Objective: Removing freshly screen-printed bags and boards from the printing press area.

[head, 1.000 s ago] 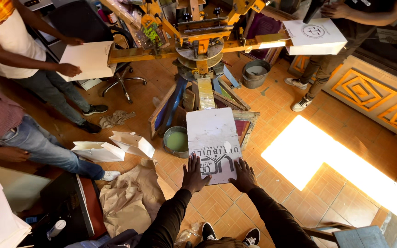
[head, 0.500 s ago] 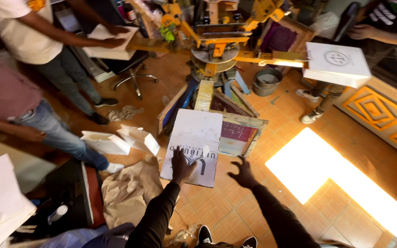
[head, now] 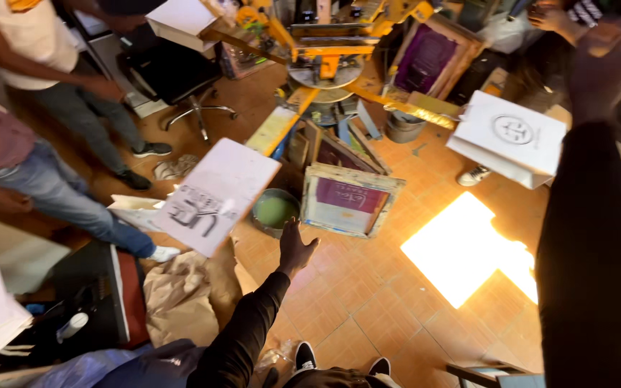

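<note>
A white paper bag with a dark print [head: 215, 194] lies tilted on a flat arm of the yellow rotary printing press [head: 325, 54], left of centre. My left hand [head: 296, 248] hangs just right of and below it, fingers spread, touching nothing. In a black sleeve, my right arm rises along the right edge; my right hand [head: 601, 65] is blurred at the top right, and I cannot make out its fingers. A second white bag with a round mark [head: 512, 136] rests on another press arm, left of that sleeve.
A green-filled bucket [head: 274, 210] and a wooden screen frame with purple mesh [head: 350, 197] stand on the tiled floor under the press. Crumpled brown paper [head: 181, 287] lies at lower left. Two people [head: 52, 194] stand at left by an office chair [head: 174, 72].
The printed bag has swung left and away from my hands. My left hand has let go of it and my right hand has risen to the upper right.
</note>
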